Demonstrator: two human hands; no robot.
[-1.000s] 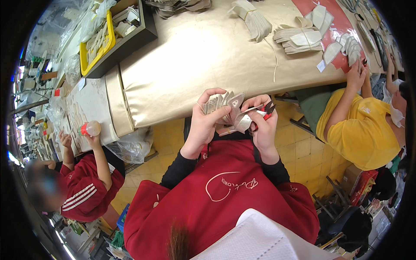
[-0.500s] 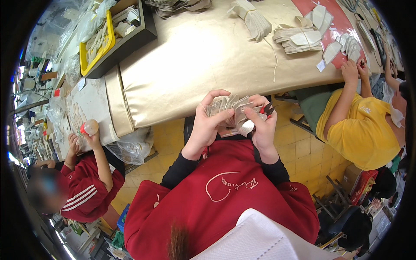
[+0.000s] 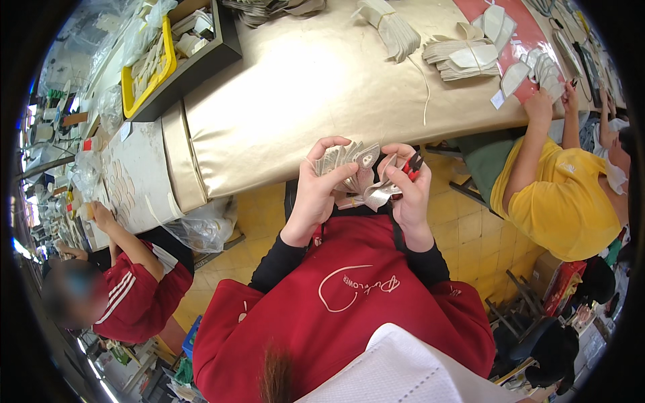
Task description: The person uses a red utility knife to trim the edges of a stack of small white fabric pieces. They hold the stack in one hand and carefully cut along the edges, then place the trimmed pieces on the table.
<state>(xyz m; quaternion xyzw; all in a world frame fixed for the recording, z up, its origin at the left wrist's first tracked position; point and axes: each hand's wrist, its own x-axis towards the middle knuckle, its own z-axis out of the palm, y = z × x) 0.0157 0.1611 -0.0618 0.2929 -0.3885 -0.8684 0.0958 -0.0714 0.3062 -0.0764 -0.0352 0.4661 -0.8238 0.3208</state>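
Just past the near edge of the table, my left hand (image 3: 314,191) is closed round a fanned bundle of thin, pale silvery-beige cut pieces (image 3: 342,161), thumb on top. One piece with a small hole faces up at the bundle's right side. My right hand (image 3: 411,208) pinches a shiny curled piece (image 3: 381,193) at that side, between thumb and fingers. Tucked in the same hand is a small red-handled tool with dark tips (image 3: 412,166), which looks like thread snips. The right fingers behind the pieces are partly hidden.
A gold-covered table (image 3: 269,127) spans ahead. Tied bundles of cut pieces (image 3: 463,59) lie at its far right, with a black tray (image 3: 232,40) and a yellow bin (image 3: 169,64) at left. Co-workers sit at left, in a red top (image 3: 134,295), and at right, in yellow (image 3: 557,201).
The pieces in my hands have spread apart, with a holed piece and a curled one now showing at the right. The left co-worker's hands have moved; the bottle they held no longer shows plainly.
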